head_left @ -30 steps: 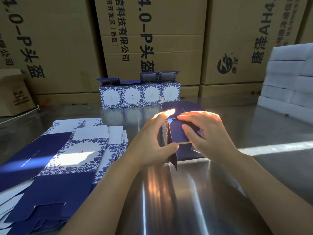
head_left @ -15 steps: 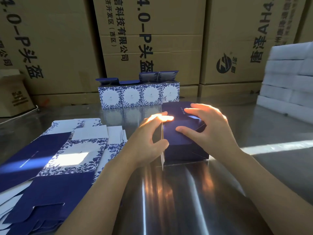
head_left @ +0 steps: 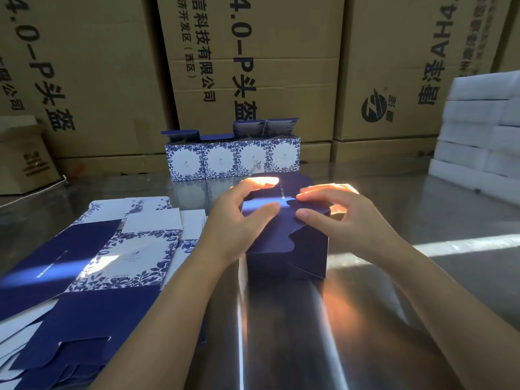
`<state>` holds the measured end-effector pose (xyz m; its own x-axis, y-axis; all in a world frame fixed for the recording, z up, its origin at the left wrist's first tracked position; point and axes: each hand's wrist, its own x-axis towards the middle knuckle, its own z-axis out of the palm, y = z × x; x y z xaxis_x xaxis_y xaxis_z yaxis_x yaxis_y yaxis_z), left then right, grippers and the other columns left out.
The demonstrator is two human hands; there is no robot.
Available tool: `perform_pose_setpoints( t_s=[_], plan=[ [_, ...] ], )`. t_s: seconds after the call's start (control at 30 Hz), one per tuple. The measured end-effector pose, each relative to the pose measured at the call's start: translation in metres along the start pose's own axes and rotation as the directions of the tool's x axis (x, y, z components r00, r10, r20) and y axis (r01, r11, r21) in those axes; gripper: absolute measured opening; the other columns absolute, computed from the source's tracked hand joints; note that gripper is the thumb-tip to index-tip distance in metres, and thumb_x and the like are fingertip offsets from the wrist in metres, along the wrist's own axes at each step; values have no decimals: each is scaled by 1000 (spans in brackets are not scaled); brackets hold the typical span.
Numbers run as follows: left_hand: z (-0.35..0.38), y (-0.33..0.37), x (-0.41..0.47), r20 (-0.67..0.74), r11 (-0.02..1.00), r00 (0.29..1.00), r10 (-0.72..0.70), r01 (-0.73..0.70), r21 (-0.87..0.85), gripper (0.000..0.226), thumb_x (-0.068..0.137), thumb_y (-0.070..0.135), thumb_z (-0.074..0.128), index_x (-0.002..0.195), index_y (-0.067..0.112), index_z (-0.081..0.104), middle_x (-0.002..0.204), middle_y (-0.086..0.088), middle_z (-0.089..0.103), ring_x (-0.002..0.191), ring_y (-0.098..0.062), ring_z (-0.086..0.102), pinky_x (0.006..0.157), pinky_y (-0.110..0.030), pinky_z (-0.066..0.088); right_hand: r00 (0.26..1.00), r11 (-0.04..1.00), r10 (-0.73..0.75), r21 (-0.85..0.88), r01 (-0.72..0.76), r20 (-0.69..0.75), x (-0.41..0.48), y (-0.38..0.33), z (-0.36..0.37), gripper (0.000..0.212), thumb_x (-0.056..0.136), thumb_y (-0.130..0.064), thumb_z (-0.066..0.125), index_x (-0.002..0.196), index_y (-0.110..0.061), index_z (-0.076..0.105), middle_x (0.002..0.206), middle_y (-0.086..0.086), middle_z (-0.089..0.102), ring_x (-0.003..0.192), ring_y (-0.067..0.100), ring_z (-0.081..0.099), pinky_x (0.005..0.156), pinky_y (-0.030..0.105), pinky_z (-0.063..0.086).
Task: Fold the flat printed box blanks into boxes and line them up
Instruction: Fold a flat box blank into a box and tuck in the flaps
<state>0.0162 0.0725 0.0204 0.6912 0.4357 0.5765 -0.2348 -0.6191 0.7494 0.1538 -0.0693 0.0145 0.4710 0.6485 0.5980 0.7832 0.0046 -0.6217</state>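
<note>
Half flat a second ago, the dark blue box now stands squared up on the steel table, a scalloped flap folded across its top between the two hands. The left hand curls round its upper left edge, thumb pressing the flap; the right hand grips the upper right corner, thumb on the flap's tip. Flat blanks lie stacked to the left, and four finished boxes stand in a row behind.
</note>
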Motion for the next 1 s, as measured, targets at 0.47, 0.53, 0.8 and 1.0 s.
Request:
perform_pose_setpoints(
  t_s=[0.47,0.53,0.8,1.0],
  plan=[
    [-13,-6,3,106,991,985,-137,137,4,20,62,28,66,74,44,71,106,25,61,115,12,50,100,-28,43,999,997,15,68,-18,45,1,3,-4,27,69,-41,77,95,-45,70,106,-32,63,110,-8,51,82,19,46],
    [-15,-5,3,124,986,979,-163,167,-23,24,62,26,66,75,45,72,116,18,60,116,4,53,103,-38,44,999,998,13,65,-15,39,1,3,-4,27,69,-42,77,95,-44,71,106,-30,64,111,-8,51,83,19,46],
    [-18,-5,3,152,991,979,-134,136,3,34,73,14,72,82,46,71,120,19,58,115,12,49,103,-41,44,1000,998,-1,69,0,12,2,4,-3,27,65,-42,79,90,-45,70,102,-32,64,109,-7,53,80,12,46],
    [-15,-6,3,134,994,985,-107,104,35,41,78,5,71,82,46,69,120,15,60,112,20,46,106,-38,41,999,997,-52,-50,51,-6,0,2,0,34,61,-49,77,92,-46,66,102,-36,60,106,-2,52,79,13,41]
  ],
)
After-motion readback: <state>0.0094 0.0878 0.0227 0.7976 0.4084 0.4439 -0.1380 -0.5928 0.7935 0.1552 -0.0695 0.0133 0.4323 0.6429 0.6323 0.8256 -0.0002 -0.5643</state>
